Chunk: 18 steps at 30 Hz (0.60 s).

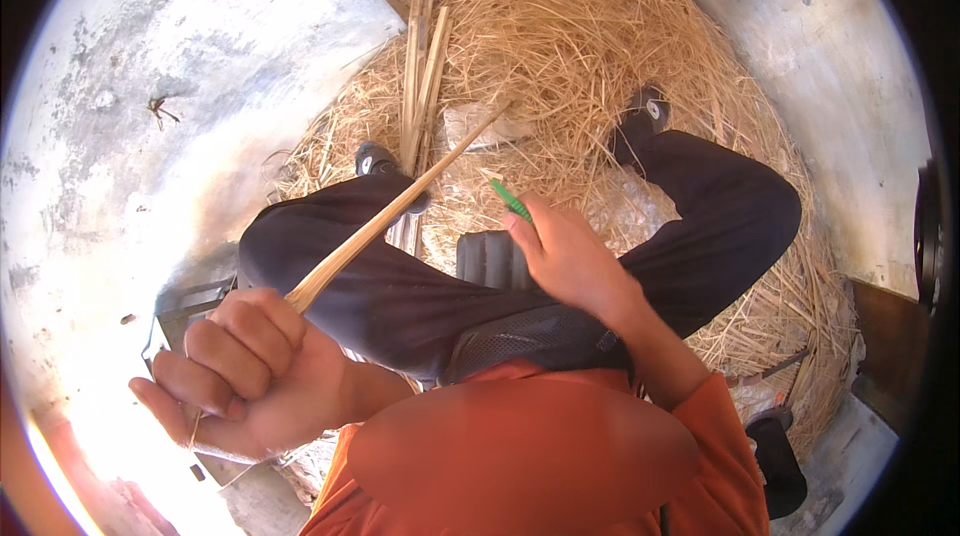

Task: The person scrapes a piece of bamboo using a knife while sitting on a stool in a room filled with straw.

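My left hand (235, 376) is closed around the near end of a long split bamboo strip (400, 208), which slants up and to the right over my left knee. A thin pale fibre hangs from that fist. To the right, my right hand (565, 254) grips a small tool with a green handle (511, 200); only the green end shows and its blade is hidden. The tool's tip sits a little right of the strip, apart from it. My legs in dark trousers (420, 286) are spread below both hands.
A pile of dry straw (560, 36) covers the ground ahead. More bamboo strips (420, 76) lie upright in it beyond my left shoe. Pale concrete walls (150, 86) curve on both sides. A dark object (780, 456) stands at lower right.
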Tool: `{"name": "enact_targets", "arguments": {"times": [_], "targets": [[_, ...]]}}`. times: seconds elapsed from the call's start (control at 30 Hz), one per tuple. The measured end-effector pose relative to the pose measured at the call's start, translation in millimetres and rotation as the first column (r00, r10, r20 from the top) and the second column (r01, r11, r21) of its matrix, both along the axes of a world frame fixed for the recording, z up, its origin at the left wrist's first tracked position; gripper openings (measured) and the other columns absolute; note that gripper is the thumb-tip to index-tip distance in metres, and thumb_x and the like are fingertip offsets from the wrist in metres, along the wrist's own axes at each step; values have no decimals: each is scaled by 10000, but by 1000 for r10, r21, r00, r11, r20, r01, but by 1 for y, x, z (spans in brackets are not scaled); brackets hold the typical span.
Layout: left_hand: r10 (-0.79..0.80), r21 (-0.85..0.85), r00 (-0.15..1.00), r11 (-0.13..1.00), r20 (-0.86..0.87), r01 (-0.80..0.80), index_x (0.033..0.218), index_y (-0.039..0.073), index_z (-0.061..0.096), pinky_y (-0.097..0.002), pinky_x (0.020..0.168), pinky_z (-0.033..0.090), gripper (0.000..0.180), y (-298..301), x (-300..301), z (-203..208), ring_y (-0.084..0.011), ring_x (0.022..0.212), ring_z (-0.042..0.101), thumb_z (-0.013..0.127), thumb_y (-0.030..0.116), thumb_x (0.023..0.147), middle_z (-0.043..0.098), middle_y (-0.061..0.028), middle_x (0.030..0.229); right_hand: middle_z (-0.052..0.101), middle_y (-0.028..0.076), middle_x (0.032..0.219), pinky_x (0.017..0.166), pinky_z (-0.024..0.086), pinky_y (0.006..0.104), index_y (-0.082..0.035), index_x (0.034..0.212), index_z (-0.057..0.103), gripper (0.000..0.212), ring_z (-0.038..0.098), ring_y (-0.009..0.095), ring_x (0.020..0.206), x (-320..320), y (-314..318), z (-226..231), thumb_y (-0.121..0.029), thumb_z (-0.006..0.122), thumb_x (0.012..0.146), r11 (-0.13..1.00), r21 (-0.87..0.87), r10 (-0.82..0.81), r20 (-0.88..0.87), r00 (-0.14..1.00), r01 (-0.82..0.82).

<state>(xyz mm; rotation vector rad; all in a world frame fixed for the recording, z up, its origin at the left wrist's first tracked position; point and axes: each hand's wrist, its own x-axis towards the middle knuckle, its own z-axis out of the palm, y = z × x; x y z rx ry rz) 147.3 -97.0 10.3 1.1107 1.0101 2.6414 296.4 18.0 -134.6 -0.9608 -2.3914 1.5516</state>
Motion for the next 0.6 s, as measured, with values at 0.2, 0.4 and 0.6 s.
{"name": "enact_targets", "arguments": {"times": [0.2,0.4,0.6], "targets": [[-98,-70,993,993,-69,93,583,162,289,-254,323,153,481,6,2,1,-90,333,131,198,341,1020,249,20,418,532,217,558,470,407,493,22,966,471,269,564,425,535,-14,-45,54,-247,490,968,998,-65,-42,-390,920,18],[-166,-108,978,982,-126,153,598,153,303,-260,318,168,480,-1,2,1,-97,331,150,178,341,1021,266,10,414,518,198,500,427,416,483,1,897,454,235,550,407,468,-32,-41,21,-222,484,966,979,162,-73,-267,961,119],[-96,-73,988,993,-119,88,592,157,295,-261,324,164,484,-1,6,-2,-88,334,144,185,351,1022,264,12,419,530,199,514,431,423,492,-23,928,461,219,564,412,485,-25,-54,37,-237,496,957,989,130,-34,-271,962,72]]}}
